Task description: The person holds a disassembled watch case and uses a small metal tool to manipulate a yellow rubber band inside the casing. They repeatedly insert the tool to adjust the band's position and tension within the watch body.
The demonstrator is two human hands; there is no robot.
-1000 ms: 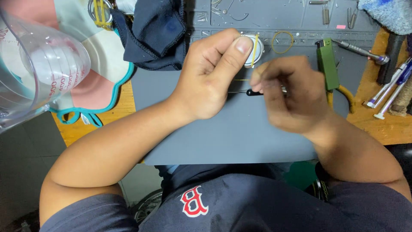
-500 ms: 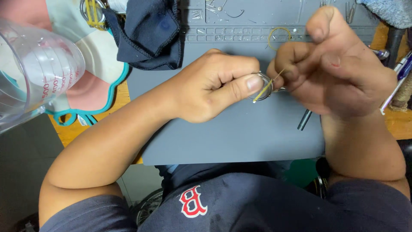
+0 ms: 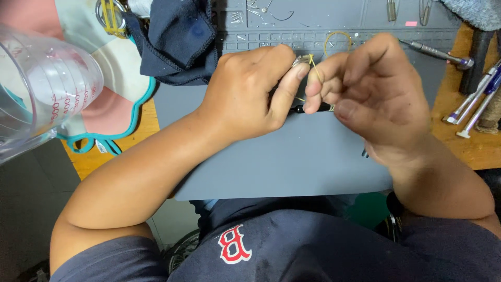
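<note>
Both hands meet over the grey work mat (image 3: 292,156). My left hand (image 3: 250,94) pinches a small shiny metal part (image 3: 301,60) between thumb and forefinger. My right hand (image 3: 376,94) is right against it, its fingertips pinching a thin yellow strand (image 3: 313,65) that runs from the metal part. A thin black tool (image 3: 315,108) lies on the mat just under my right fingers. A yellow ring (image 3: 336,37) rests on the mat behind the hands.
A clear measuring cup (image 3: 42,89) stands at the left over a pink and teal pad (image 3: 115,104). A dark blue cloth (image 3: 177,42) lies at the mat's back left. Screwdrivers (image 3: 472,107) lie on the wooden bench at the right, another screwdriver (image 3: 438,53) at the back.
My right hand has come down and left until its fingertips meet the left hand's. The metal part and yellow strand sit higher, further from me, than half a second ago.
</note>
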